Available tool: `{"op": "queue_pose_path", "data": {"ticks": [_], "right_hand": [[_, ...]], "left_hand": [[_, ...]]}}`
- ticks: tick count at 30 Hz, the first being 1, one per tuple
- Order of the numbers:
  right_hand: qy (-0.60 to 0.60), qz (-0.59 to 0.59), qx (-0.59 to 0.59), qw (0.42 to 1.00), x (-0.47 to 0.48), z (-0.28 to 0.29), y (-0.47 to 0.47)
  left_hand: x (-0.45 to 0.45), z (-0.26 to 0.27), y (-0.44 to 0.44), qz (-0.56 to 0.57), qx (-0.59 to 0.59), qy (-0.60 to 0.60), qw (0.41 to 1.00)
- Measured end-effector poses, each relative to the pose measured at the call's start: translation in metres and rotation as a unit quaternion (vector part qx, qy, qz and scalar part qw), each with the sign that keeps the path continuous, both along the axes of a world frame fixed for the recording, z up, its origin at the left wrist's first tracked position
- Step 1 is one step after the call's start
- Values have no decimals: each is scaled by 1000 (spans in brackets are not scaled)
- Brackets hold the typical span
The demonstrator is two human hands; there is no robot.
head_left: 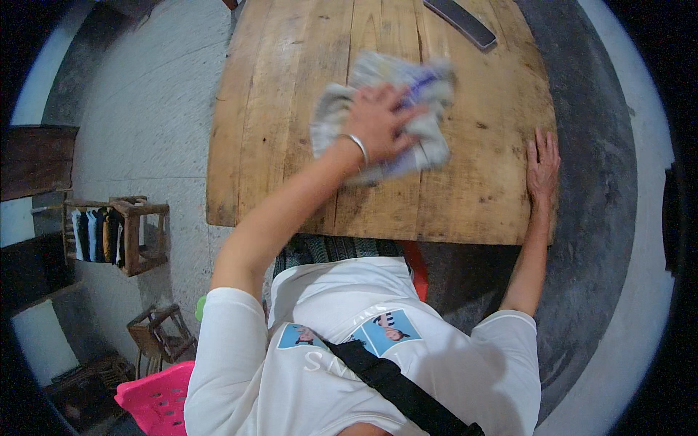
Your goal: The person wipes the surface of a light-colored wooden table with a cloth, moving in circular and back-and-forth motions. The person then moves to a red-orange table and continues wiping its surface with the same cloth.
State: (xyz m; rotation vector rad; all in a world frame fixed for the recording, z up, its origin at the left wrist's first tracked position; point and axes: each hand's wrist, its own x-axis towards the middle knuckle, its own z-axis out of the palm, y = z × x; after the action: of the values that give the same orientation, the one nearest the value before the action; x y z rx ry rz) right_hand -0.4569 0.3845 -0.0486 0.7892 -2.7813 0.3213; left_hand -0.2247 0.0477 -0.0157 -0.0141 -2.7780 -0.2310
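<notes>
My left hand, with a silver bangle at its wrist, lies palm down and fingers spread on a crumpled white and grey cloth with blue-purple marks. Both are blurred. The cloth rests on a wooden plank table and spreads out on both sides of the hand. Flat along the table's right edge is my right hand, its fingers pointing away from me and nothing visible in it. A dark, flat device like a smartphone lies near the table's far right part.
To the left on the grey floor stand a wooden rack with folded dark and light cloths hung in it, and a small wooden stool. A pink plastic chair is at the lower left. A red leg-like part shows below the table's near edge.
</notes>
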Motion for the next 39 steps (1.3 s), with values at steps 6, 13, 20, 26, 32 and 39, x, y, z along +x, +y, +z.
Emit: {"op": "queue_pose_path", "data": {"ticks": [6,13,20,26,32,39], "right_hand": [[-5,-14,7,1000,1,-2,3],[8,-13,-14,1000,6,1,0],[18,-1,-9,1000,2,-1,-6],[9,9,-13,1000,-1,-4,1],[15,-14,-13,1000,7,-2,0],[10,-15,-13,1000,8,4,-10]], "left_hand": [[53,10,28,-203,67,-66,975],[13,0,-110,151,-24,-17,988],[-71,-17,-24,89,-49,9,995],[-11,7,53,-206,42,-41,977],[44,15,-38,-119,56,-50,990],[-40,-9,-131,205,-50,-13,977]]}}
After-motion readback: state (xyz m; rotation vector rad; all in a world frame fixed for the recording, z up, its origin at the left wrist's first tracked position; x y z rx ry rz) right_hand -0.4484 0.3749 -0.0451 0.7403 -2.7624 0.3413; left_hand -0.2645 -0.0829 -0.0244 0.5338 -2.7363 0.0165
